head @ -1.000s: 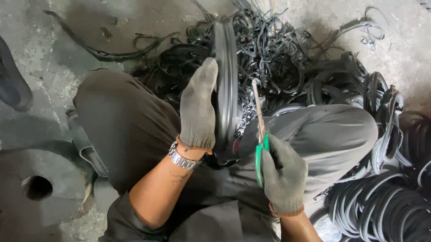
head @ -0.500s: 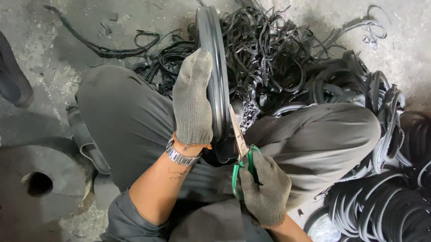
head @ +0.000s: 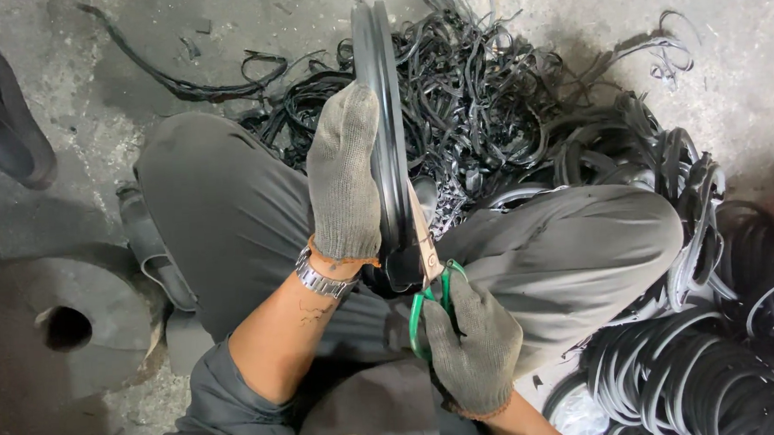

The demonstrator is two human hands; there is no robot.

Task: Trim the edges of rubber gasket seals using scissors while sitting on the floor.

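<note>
My left hand [head: 342, 177], in a grey knit glove, lies flat against the side of a black rubber ring [head: 387, 103] that stands on edge between my knees. My right hand [head: 473, 347], also gloved, grips green-handled scissors [head: 428, 281]. The scissor blades run up along the ring's lower rim, close beside my left wrist with its metal watch [head: 323, 279].
A tangle of black rubber trimmings [head: 487, 106] lies on the concrete floor beyond my knees. Stacked black rings [head: 704, 377] fill the lower right. A round dark disc with a centre hole [head: 57, 327] sits at left, a black sandal [head: 2, 110] at upper left.
My right hand with the scissors has dropped lower and moved left, bringing the blades against the ring's rim. The ring has been turned more upright.
</note>
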